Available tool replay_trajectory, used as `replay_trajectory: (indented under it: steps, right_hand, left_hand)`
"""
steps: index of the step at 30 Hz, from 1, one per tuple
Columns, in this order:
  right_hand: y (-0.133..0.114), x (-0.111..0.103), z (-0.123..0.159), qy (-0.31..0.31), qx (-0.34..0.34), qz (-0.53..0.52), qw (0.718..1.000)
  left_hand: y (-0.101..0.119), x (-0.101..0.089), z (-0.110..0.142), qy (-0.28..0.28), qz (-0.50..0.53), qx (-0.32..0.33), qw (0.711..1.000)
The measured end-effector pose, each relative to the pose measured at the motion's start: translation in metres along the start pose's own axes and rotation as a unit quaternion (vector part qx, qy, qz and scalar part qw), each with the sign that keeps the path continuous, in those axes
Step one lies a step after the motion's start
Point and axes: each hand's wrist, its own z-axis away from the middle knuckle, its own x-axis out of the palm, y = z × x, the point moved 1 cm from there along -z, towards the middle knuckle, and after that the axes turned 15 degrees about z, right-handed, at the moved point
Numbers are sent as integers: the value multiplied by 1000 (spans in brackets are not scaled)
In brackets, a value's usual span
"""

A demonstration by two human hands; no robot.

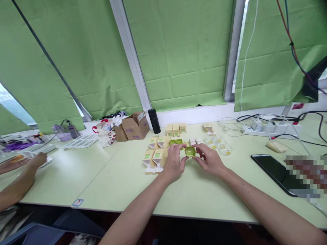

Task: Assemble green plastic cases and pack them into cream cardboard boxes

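Note:
Between my left hand [174, 161] and my right hand [208, 158] is a small green square tray [190, 151], gripped at its sides by the fingertips of both. Its hollow side faces me, a little above the table. Just behind my left hand lie more green trays [176, 141], partly covered by the fingers. To the left stand several small tan boxes [157, 154] with green windows and white flaps folded out. Clear plastic cups [226, 149] with yellow bits inside sit to the right of my right hand. Small white pieces [195, 141] lie behind the tray.
Further tan boxes [176, 129] and one lying box [208, 128] are at the back. A black cylinder [154, 121] stands beside a cardboard carton [135, 126]. Rightward are a power strip [273, 131] with cables and a tablet [274, 172]. At far left, another person's hands [35, 161] work.

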Motion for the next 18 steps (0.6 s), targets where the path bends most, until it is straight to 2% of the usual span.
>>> replay_trajectory:
  steps: [6, 18]
  right_hand:
    - [-1, -1, 0, 25, -17, -11, 999]
    - [1, 0, 0, 28, -16, -18, 999]
  left_hand:
    - [0, -1, 0, 4, 1, 12, 1000]
    - [0, -2, 0, -8, -12, 31, 999]
